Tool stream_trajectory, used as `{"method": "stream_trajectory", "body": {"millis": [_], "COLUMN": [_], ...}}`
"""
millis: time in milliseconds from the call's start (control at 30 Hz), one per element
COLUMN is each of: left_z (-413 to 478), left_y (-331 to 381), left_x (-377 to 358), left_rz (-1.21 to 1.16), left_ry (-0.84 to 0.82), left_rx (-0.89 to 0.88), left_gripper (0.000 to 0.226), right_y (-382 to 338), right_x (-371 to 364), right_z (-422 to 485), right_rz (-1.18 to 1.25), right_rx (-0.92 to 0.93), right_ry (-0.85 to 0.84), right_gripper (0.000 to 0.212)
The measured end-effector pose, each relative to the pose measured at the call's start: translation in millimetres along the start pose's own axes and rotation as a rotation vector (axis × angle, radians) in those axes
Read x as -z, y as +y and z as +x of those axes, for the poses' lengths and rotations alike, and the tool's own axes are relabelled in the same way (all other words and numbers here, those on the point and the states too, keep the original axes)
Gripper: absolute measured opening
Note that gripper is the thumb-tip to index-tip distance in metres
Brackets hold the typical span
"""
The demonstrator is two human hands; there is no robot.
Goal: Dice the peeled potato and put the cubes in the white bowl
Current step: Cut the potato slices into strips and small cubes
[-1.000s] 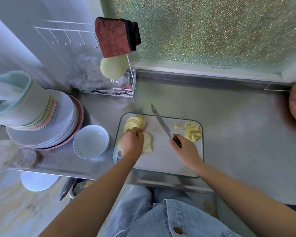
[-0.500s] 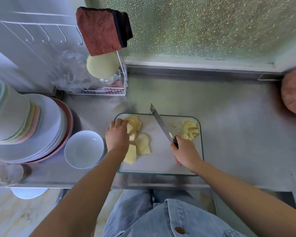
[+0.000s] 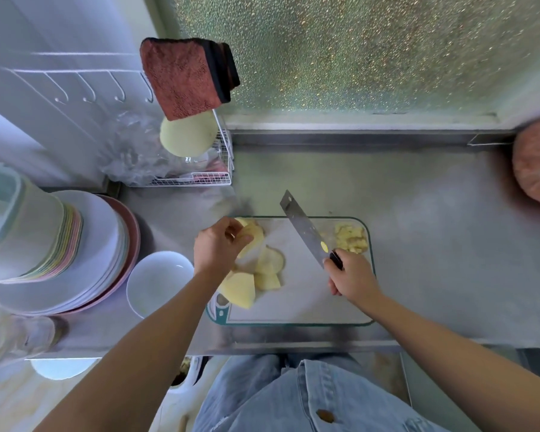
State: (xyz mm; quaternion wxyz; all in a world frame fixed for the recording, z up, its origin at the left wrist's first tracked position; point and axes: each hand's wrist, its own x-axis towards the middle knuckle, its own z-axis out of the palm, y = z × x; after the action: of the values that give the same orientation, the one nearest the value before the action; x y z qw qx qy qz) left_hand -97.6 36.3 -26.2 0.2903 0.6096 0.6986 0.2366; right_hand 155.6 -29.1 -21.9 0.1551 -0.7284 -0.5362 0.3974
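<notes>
At the far left a stack of plates (image 3: 85, 254) sits on the steel table (image 3: 434, 251), with a tall pile of pastel bowls (image 3: 25, 226) on top of it. Just to its right stands the white bowl (image 3: 156, 285), upright, with no potato in it, beside the left end of the cutting board (image 3: 300, 297). Behind, a reddish cloth (image 3: 184, 76) hangs above a wire rack (image 3: 212, 179). The left hand (image 3: 219, 247) reaches over the board's far left corner, its fingers and thumb curled around the potato slices (image 3: 272, 260), pinching the ones at the back. More slices and a thicker piece lie flat on the board just below that hand. The right hand (image 3: 353, 275) grips the black handle of the knife (image 3: 303, 229). The blade slants up and to the left above the middle of the board, apart from the slices. A small heap of diced potato (image 3: 351, 238) lies in the board's far right corner, right beside the knife hand. A pinkish round object (image 3: 536, 169) sits blurred at the right edge
</notes>
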Motion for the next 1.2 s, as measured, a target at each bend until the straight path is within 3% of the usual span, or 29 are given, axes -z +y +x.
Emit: {"method": "stream_trajectory", "body": {"millis": [100, 200, 367, 467, 633, 800, 933, 1100, 1200], "left_z": [-1, -8, -36, -46, -52, -47, -40, -39, -43], "left_y": [23, 44, 57, 53, 54, 57, 57, 56, 56], "left_x": [-15, -43, -81, -91, -101, -114, -115, -113, -115], "left_rz": [-0.171, -0.288, -0.189, 0.015, 0.307, 0.548, 0.549, 0.555, 0.554], "left_ry": [-0.020, -0.163, -0.249, -0.243, -0.322, -0.290, -0.349, -0.479, -0.463], "left_rx": [0.125, 0.238, 0.368, 0.266, -0.045, -0.136, -0.157, -0.343, -0.321], "left_gripper": [0.022, 0.020, 0.018, 0.027, 0.076, 0.066, 0.062, 0.063, 0.062], "right_y": [5, 12, 28, 34, 38, 41, 46, 49, 49], "right_x": [6, 13, 16, 16, 18, 23, 23, 23, 22], "right_z": [-6, -14, -30, -36, -35, -32, -30, -32, -32], "right_rz": [0.038, 0.021, 0.021, -0.037, -0.141, -0.155, -0.228, -0.220, -0.208], "right_rx": [0.018, 0.004, -0.075, -0.077, 0.034, 0.072, 0.072, 0.044, 0.033], "right_ry": [0.036, 0.028, -0.023, -0.069, -0.032, 0.007, -0.024, -0.049, -0.075], "right_gripper": [0.029, 0.028, 0.021, 0.020, 0.018, 0.021, 0.020, 0.018, 0.016]}}
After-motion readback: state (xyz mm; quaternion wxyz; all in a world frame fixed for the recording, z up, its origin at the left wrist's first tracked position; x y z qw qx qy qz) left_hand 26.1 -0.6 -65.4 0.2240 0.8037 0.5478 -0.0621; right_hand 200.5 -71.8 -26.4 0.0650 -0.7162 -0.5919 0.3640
